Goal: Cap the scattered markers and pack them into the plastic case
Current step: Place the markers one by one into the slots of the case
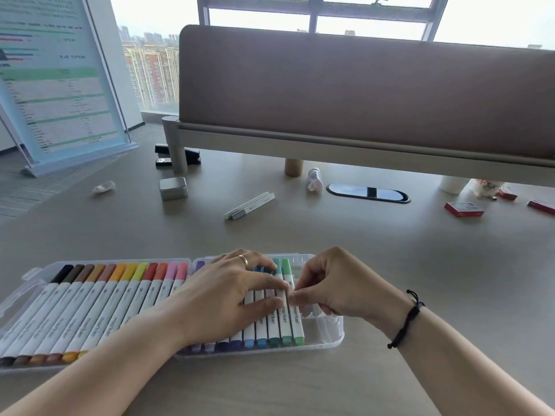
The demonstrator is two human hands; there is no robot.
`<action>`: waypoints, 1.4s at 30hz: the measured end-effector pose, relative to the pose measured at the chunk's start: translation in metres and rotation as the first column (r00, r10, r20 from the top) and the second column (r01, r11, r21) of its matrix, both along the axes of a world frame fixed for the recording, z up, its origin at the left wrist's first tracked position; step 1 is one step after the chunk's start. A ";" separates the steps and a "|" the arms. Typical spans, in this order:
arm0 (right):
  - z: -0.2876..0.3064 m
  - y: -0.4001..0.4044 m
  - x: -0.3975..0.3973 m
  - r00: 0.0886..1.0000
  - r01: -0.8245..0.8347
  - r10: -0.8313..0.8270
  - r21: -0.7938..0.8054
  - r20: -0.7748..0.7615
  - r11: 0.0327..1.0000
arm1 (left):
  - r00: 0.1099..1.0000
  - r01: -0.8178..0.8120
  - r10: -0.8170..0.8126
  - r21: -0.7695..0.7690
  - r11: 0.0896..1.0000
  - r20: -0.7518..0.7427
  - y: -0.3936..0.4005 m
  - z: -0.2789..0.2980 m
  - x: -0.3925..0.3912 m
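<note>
Across clear case [326,340], rainbow-capped markers [99,307]

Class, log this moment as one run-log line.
left hand: presses flat on markers in plastic case | right hand: pinches green marker | two grey markers: loose on desk

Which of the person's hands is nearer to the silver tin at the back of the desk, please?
The left. The left hand lies on the markers in the case, below the tin; the right hand is beside it, further right.
</note>
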State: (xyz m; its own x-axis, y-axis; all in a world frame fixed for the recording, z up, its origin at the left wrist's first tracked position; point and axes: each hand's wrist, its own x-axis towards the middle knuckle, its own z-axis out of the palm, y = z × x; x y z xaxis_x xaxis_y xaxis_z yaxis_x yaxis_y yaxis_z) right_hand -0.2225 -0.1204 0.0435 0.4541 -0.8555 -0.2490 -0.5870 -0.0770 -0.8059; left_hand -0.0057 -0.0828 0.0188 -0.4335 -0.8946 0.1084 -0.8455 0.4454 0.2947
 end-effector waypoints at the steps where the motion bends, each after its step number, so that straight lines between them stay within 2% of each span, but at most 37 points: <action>1: 0.000 0.000 0.000 1.000 -0.002 0.002 0.004 0.000 1.000 | 1.000 -0.008 0.008 -0.002 1.000 0.001 0.000 0.001 0.000; 5: 0.002 -0.002 0.000 0.999 0.038 -0.037 -0.026 0.012 0.999 | 0.995 -0.087 0.091 -0.085 0.993 0.047 0.001 0.001 0.002; 9: -0.002 -0.031 0.017 0.986 0.167 -0.165 -0.279 0.031 0.946 | 0.982 -0.180 0.186 -0.110 0.978 0.041 -0.002 0.002 0.006; 12: -0.003 -0.065 0.040 0.989 0.069 -0.123 -0.484 -0.081 0.872 | 0.975 -0.210 0.216 -0.118 0.971 0.047 -0.003 0.001 0.007; 16: -0.003 -0.112 0.073 0.955 -0.166 -0.027 -0.606 -0.297 0.778 | 0.967 -0.247 0.253 -0.143 0.958 0.022 -0.005 -0.002 0.009; 19: -0.005 -0.140 0.095 0.883 -0.312 -0.010 -0.604 -0.469 0.734 | 0.965 -0.255 0.261 -0.175 0.951 0.013 -0.005 -0.003 0.009; 23: -0.006 -0.160 0.113 0.773 -0.428 0.040 -0.474 -0.634 0.770 | 0.967 -0.247 0.254 -0.191 0.950 0.010 -0.005 -0.003 0.010; 26: -0.003 -0.161 0.115 0.717 -0.471 0.072 -0.406 -0.694 0.783 | 0.968 -0.244 0.251 -0.189 0.951 0.014 -0.006 -0.003 0.010; 31: -0.005 -0.154 0.108 0.795 -0.404 0.018 -0.507 -0.607 0.762 | 0.966 -0.246 0.255 -0.185 0.952 0.028 -0.005 -0.002 0.010; 35: -0.002 -0.129 0.088 0.831 -0.398 0.070 -0.502 -0.551 0.768 | 0.964 -0.251 0.261 -0.163 0.954 0.044 -0.003 0.000 0.008; 42: -0.003 -0.094 0.043 0.828 -0.424 0.091 -0.512 -0.553 0.747 | 0.965 -0.231 0.242 -0.112 0.966 0.098 0.001 0.004 0.002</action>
